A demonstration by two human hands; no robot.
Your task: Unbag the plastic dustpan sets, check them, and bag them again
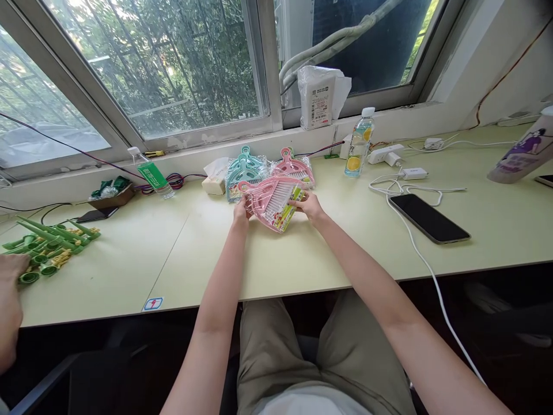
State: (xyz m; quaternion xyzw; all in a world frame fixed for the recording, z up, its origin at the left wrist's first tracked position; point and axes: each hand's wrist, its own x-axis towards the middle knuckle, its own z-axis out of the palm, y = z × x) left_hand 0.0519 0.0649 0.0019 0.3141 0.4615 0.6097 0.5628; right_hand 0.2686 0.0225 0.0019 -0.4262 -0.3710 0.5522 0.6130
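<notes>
Between my two hands is a pink dustpan and brush set, wrapped in clear plastic with a yellow-green label. My left hand grips its left side near the handle. On the other side my right hand holds the label end, fingers over the front. The set is tilted, above or on the table; I cannot tell which. Just behind it lie wrapped teal dustpan sets and another pink dustpan set, partly covered by the one I hold.
Behind stand a tissue pack, a green-labelled bottle and an orange-print bottle. A phone and white cables lie right. At the far left, another person's hand is beside green plastic pieces.
</notes>
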